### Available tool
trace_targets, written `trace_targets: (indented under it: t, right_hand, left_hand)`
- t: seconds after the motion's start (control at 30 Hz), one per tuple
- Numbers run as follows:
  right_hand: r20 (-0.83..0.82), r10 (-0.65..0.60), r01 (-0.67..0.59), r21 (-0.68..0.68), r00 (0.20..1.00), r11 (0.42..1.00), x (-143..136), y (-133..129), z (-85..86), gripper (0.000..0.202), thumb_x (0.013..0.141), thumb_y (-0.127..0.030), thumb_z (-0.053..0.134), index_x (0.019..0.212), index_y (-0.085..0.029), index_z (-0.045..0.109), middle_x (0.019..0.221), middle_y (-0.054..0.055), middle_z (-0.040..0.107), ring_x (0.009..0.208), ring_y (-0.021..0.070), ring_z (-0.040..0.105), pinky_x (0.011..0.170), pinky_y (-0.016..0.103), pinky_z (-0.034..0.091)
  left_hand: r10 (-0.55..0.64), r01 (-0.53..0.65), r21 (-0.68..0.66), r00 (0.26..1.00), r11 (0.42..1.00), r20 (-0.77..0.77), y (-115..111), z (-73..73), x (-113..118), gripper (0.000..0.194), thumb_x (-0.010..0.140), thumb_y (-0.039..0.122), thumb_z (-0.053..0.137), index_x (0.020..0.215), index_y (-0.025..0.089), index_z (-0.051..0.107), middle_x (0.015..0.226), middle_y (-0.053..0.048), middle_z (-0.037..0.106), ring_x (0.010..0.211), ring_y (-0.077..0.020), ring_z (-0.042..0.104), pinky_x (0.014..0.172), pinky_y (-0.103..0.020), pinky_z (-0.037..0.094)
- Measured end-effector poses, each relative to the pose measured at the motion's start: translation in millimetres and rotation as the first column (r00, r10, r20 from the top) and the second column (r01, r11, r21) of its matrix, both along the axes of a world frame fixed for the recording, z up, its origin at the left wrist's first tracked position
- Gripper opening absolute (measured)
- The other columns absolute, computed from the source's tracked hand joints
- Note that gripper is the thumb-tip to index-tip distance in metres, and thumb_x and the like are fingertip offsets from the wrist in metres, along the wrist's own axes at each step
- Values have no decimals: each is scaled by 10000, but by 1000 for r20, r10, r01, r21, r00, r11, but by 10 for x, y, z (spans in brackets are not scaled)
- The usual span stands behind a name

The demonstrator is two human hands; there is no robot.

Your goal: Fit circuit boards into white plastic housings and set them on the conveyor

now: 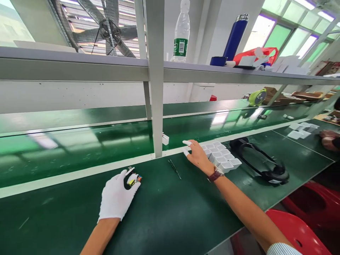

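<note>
- Head view: the gloved left hand (114, 196), left of centre in the lower half, curls thumb and fingers around a small electronic assembly (133, 180); it appears pinched by its edges.
- Such a light, irregular piece could slip or twist, I judge, since knitted fabric dulls touch and the hold looks shallow; pressing harder might bend its exposed parts.
- The right hand (198, 156), just right of centre, has thumb and forefinger parted, with nothing visible between them. White covers (187, 143) sheathe those two tips; they could roll off or snag.
- Its wrist, with a strapped watch (215, 174), is close beside the white boxes (223, 156); a careless sweep could scatter them, as they look thin and light.
- Dark, slender tweezers (174, 169) lie between the hands near mid-frame, points hard to make out; a dragging sleeve or palm could knock them away.
- A small white block (165, 139) sits on the glossy green belt (191, 136) beside the metal post (156, 106). Were the belt to run, it could be carried off.
- Materials: matte, dark green bench top (170, 219); the boxes square-cornered, smooth and plastic-looking; the glove white and soft; the assembly a jumble of white, yellow and orange bits; at right, a black looped headset (259, 161), smoothly curved.
</note>
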State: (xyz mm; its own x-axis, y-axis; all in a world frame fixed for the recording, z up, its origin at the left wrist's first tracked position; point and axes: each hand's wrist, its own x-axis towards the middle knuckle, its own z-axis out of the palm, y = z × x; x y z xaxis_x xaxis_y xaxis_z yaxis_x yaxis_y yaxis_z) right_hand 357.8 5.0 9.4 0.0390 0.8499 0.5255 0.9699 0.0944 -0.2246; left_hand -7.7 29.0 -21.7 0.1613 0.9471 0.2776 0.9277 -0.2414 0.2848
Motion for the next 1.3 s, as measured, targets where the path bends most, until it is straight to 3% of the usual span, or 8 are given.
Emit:
trace_targets:
  t: [0.2, 0.37, 0.53, 0.7, 0.87, 1.07, 1.17, 1.3]
  right_hand:
    - [249, -143, 176, -116, 958, 977, 500, -611, 9, 225, 737, 5, 510, 825, -166, 626, 867, 125, 625, 929, 299, 546, 852, 411, 426]
    - [358, -135, 196, -139, 924, 971, 593, -676, -98, 234, 715, 30, 503, 789, -167, 604, 889, 131, 628, 901, 287, 546, 805, 390, 404]
    - [416, -78, 147, -135, 906, 980, 547, -692, -33, 249, 736, 31, 469, 790, -167, 610, 832, 129, 634, 865, 298, 556, 781, 404, 426]
    - [339, 230, -226, -51, 912, 973, 52, -743, 147, 403, 795, 10, 450, 1112, -164, 627, 988, 111, 678, 962, 289, 564, 858, 418, 472]
    - [241, 625, -627, -78, 742, 775, -977, -809, 163, 467, 868, 28, 407, 1203, -219, 618, 1118, 113, 684, 970, 263, 592, 820, 411, 495]
    - [284, 807, -788, -208, 519, 580, -1693, -874, 83, 274, 906, -27, 486, 1071, -157, 662, 1008, 113, 688, 903, 250, 608, 839, 407, 510]
    - [177, 807, -798, -137, 563, 587, -1646, -789, 112, 323, 909, -43, 479, 1145, -180, 652, 1140, 110, 689, 975, 248, 618, 878, 414, 523]
    - [-16, 725, -725, -34, 688, 688, -1454, -480, 104, 436, 926, -74, 485, 1328, -219, 571, 1265, 111, 661, 1109, 257, 610, 953, 452, 535]
  left_hand:
    - [-36, 36, -168, 999, 985, 4, -87, 65, 171, 629, 813, 467, 651, 1370, 208, 514, 1088, -113, 683, 1013, -322, 634, 838, -388, 487]
    - [-3, 6, -129, 1000, 992, 19, -106, 50, 189, 585, 868, 389, 608, 1391, 160, 481, 1202, -139, 673, 1097, -325, 604, 882, -383, 459]
    - [-39, 38, -134, 999, 990, -1, -124, 39, 142, 481, 865, 379, 626, 1310, 213, 551, 1030, -98, 716, 1028, -318, 612, 812, -361, 445]
    - [-32, 42, -110, 996, 993, 88, -113, 42, 181, 458, 862, 386, 639, 1286, 219, 588, 991, -81, 728, 976, -295, 627, 818, -353, 451]
    - [-81, 101, -97, 978, 990, 191, -81, -31, 134, 547, 827, 324, 684, 1349, 209, 570, 1109, -88, 736, 1081, -305, 627, 927, -397, 482]
    - [-198, 233, -97, 939, 968, 281, -29, -103, -76, 586, 812, 144, 629, 1392, 193, 556, 1266, -110, 691, 1184, -261, 633, 1041, -404, 489]
    - [-191, 221, -81, 942, 972, 277, -23, -48, -96, 538, 834, 144, 580, 1372, 164, 575, 1361, -135, 632, 1254, -271, 589, 1086, -403, 456]
    - [-90, 109, -116, 983, 987, 161, -39, 9, -11, 664, 768, 472, 726, 1331, 144, 599, 1251, -169, 676, 1166, -375, 602, 1000, -496, 474]
